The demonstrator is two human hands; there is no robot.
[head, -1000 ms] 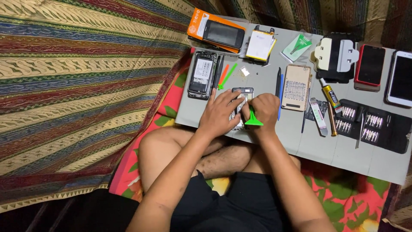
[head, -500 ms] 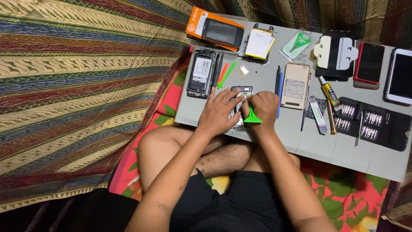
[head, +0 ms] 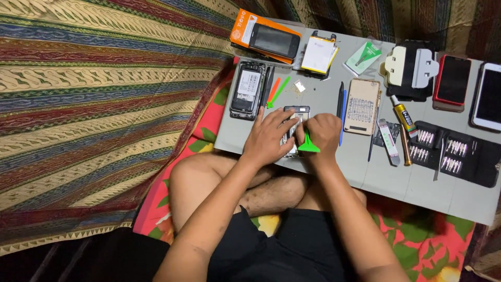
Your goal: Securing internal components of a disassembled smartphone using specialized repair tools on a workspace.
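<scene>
Two hands at table's near edge, left hand pinning phone frame, right hand gripping green pry tool

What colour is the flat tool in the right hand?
Bright green pry tool, seen in the head view.

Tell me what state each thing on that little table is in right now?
Small phone: lying flat, back open, pinned under the left hand.
Green pry tool: gripped in the right hand, at the phone's edge.
Black phone: back cover off, insides showing.
Bit case: open, laid flat.
Glue tube: lying down.
</scene>
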